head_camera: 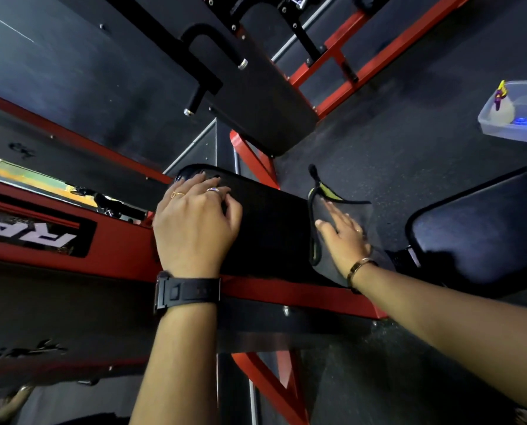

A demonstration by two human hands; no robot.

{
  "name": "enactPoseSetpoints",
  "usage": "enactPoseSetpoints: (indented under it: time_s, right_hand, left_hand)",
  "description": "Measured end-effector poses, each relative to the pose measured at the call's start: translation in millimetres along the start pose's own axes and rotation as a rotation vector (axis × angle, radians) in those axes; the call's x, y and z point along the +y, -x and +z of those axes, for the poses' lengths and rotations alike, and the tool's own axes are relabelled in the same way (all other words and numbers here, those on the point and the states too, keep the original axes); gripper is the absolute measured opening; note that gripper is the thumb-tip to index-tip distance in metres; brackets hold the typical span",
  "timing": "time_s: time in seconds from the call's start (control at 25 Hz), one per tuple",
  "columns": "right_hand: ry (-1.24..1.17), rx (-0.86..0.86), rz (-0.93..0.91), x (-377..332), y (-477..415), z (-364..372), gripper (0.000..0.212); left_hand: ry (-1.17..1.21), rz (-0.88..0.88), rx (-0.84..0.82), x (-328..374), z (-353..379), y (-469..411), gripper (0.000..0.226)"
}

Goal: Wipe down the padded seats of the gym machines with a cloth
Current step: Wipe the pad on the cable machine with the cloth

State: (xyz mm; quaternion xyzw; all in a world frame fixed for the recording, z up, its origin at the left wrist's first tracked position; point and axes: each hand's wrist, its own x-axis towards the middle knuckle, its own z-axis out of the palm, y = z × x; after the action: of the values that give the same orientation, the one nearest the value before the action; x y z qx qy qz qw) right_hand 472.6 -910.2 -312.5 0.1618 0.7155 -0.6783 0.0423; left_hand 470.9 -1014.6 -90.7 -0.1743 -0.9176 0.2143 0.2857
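Note:
A black padded seat [271,228] lies across the middle of the view on a red machine frame [127,256]. My left hand [194,222] rests on its left end, fingers curled over the far edge of the pad. A dark grey cloth with a black and yellow-green hem [338,197] is spread over the pad's right end. My right hand [343,234] presses flat on that cloth with straight fingers. A black watch sits on the left wrist, a gold bracelet on the right.
A second black pad [482,228] stands to the right. Beyond the seat hangs a larger black back pad [265,96] with black handles and red tubing. A clear plastic tub with a spray bottle [513,111] sits on the dark rubber floor at the right.

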Motion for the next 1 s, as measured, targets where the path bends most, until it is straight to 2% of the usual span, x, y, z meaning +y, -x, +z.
enactPoseSetpoints:
  time_s: [0.2,0.28,0.4,0.48,0.6,0.72,0.8,1.0]
  right_hand:
    - [0.057,-0.07,-0.214,-78.5,27.3,14.9,0.05]
    - [0.051,-0.059,-0.294,-78.4,30.4,12.9,0.052]
    - [0.064,-0.045,-0.341,-37.2,29.2,3.7,0.057]
    - [0.072,-0.024,-0.261,-3.4,23.3,-2.4,0.059]
    - [0.007,-0.009,-0.03,20.8,3.2,-9.2,0.062]
    - [0.023,-0.019,0.027,1.0,-23.7,-10.4,0.048]
    - [0.041,-0.056,-0.092,-30.8,-36.8,-4.5,0.046]
    - [0.041,-0.226,-0.533,-119.1,-43.7,23.4,0.066]
  left_hand:
    - [0.035,-0.048,0.023,1.3,-0.8,1.3,0.03]
    - [0.038,-0.062,0.022,1.7,-0.4,0.0,0.03]
    - [0.061,-0.091,0.009,1.4,0.4,-1.1,0.03]
    - [0.059,-0.101,0.011,3.3,-0.9,-1.0,0.028]
    - [0.051,-0.104,0.02,5.0,-3.0,-1.2,0.026]
    - [0.031,-0.091,0.02,3.8,-1.0,-1.7,0.026]
    - [0.012,-0.101,0.013,3.4,-0.2,-0.7,0.026]
    - [0.008,-0.131,0.06,5.1,1.3,-0.4,0.023]
